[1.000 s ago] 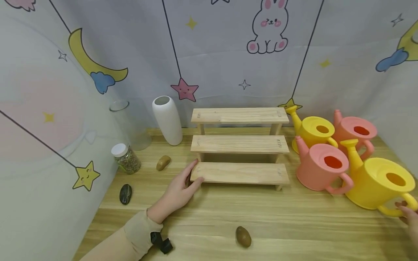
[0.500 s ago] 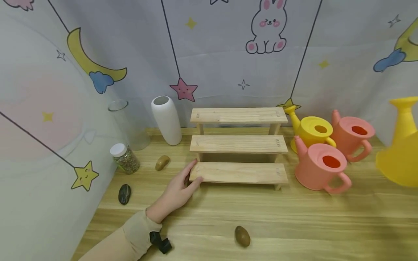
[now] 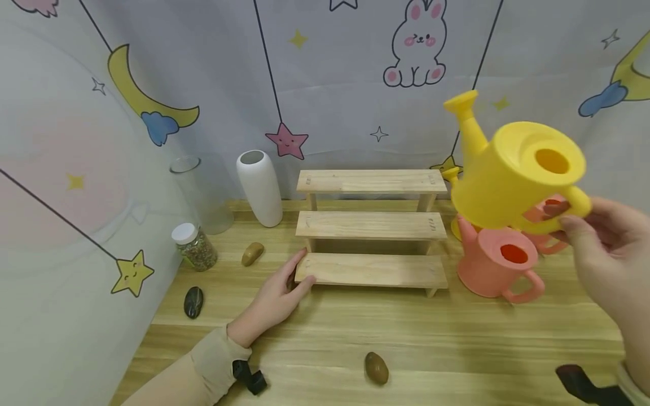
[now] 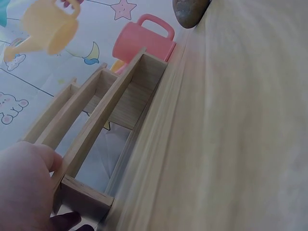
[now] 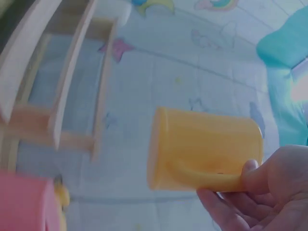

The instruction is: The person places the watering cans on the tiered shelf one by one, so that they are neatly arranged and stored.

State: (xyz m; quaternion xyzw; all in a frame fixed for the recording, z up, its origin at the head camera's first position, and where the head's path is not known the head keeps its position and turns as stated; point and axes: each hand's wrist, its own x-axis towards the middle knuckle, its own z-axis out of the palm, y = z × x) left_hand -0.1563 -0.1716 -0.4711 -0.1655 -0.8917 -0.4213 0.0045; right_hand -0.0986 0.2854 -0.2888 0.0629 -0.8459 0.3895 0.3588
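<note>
My right hand (image 3: 616, 256) holds a yellow watering can (image 3: 508, 180) by its handle, up in the air at the right. The can overlaps a second yellow watering can and a pink one behind it in the head view; its spout points up and left. In the right wrist view, thumb and fingers pinch the handle of the can (image 5: 211, 139). My left hand (image 3: 274, 299) grips the left end of the lowest board of a three-step wooden stand (image 3: 376, 269). In the left wrist view, that hand (image 4: 24, 187) wraps the board's end.
A pink watering can (image 3: 497, 262) stands right of the stand. Leftward are a white vase (image 3: 260, 189), a clear glass vase (image 3: 205, 197), a lidded jar (image 3: 195, 248), a tan stone (image 3: 252, 254) and a black stone (image 3: 193, 302). A brown stone (image 3: 376, 368) lies in front.
My right hand has lifted the front yellow watering can off the table, out to the right, then up and leftward toward the stand. My left hand has stayed on the stand.
</note>
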